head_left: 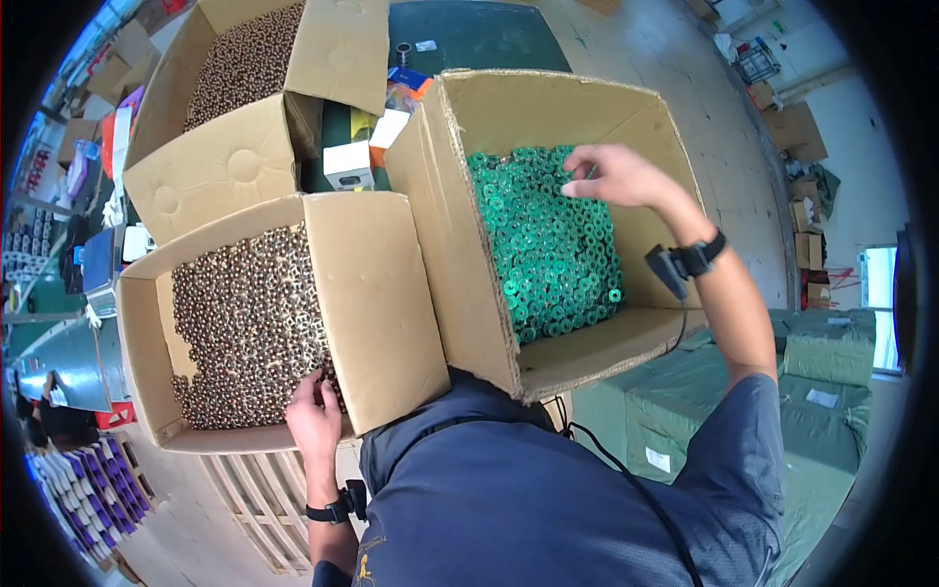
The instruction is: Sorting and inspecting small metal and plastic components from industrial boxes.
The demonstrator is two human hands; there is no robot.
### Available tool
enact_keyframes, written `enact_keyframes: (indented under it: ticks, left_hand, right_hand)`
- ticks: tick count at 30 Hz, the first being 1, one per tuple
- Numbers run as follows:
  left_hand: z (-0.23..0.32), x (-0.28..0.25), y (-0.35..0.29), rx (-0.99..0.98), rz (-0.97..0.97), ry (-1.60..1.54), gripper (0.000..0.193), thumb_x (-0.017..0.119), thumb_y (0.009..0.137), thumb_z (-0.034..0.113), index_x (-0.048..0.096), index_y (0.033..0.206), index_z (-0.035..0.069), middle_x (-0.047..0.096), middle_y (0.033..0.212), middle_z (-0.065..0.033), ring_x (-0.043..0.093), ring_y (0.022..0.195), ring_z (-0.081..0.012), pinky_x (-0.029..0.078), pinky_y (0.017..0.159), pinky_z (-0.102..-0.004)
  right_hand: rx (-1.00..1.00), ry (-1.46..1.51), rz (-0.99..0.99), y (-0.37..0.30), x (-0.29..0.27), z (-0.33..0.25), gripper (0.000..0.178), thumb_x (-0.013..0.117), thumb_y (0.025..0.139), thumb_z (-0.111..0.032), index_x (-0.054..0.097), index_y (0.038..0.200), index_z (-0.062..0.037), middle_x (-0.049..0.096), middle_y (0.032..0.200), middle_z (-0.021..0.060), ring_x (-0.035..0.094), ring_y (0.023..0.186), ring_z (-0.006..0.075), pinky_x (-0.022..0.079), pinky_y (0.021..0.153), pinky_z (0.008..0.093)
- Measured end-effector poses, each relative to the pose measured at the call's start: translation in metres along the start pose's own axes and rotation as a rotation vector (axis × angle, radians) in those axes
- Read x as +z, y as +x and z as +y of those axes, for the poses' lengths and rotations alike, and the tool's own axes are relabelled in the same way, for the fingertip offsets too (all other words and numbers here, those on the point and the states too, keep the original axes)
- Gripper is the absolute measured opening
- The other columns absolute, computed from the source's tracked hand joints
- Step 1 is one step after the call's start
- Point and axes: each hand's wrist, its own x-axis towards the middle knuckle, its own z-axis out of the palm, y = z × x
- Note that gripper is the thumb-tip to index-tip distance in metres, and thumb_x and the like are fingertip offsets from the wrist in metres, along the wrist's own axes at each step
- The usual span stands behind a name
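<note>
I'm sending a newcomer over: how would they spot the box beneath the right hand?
Ahead of the dark blue shirt, find the open cardboard box under the right hand. Its bright green, ring-like pieces set it apart from the two boxes of brownish parts to its left.

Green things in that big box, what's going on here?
A person is busy with small parts. The left hand touches shiny metal pieces in one cardboard box; the right hand is over green pieces in a second box. I can't tell if either holds anything. Brownish pieces fill a third box farther away.
</note>
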Motion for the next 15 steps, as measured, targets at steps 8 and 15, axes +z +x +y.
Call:
enact_keyframes:
  ticks: [8,15]
  left_hand:
    - [-0.004,0.017,0.007,-0.049,0.088,0.011,0.02,0.064,0.09,0.01,0.073,0.106,0.001,0.073,0.092,-0.0205,0.071,0.079,-0.034,0.056,0.073,-0.0398]
    - [-0.001,-0.016,-0.011,-0.299,0.04,0.179,0.021,0.062,0.09,0.02,0.074,0.104,0.009,0.072,0.094,-0.0193,0.071,0.084,-0.0352,0.057,0.072,-0.0445]
  right_hand:
    - [-0.012,-0.202,-0.017,0.141,0.161,0.099,0.05,0.079,0.083,-0.036,0.064,0.12,-0.0067,0.069,0.109,0.0184,0.066,0.103,0.0354,0.052,0.09,0.0439]
    - [-0.186,0.02,0.375,0.212,0.225,0.035,0.05,0.061,0.082,-0.006,0.06,0.131,-0.0075,0.065,0.115,0.0238,0.062,0.105,0.0431,0.052,0.092,0.0513]
